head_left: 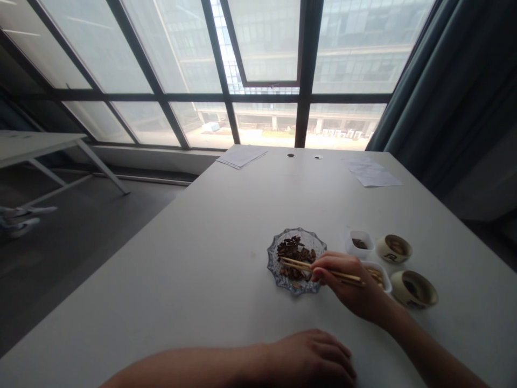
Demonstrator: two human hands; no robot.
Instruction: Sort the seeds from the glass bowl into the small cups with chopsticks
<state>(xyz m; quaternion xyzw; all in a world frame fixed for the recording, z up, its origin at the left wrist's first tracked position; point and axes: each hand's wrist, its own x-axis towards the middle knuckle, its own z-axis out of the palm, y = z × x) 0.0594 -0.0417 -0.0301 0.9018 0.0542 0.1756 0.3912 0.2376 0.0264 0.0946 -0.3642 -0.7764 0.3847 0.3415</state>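
Chopsticks [298, 264] are lying slantwise in the right hand [355, 296], whose grip is closing around them, and their tips are reaching over dark pieces [289, 247] on a scallop-edged glass plate [317, 242]. Whether the tips are touching or pinching any piece, I cannot tell. Nearer the person, the left hand [313, 357] is resting palm down on the white desk [194, 269]; its underside is staying out of sight, so I cannot tell whether its grip is open or closed. Beside the right hand, a small clear container [358, 251] is holding dark bits, while a second container [386, 281], partly hidden by the wrist, is holding pale pieces. To their right, two round bowls are standing: the farther bowl [383, 253] is showing a dark, character-like mark too small for sure reading; the nearer bowl [399, 290] is bearing an unclear dark mark.
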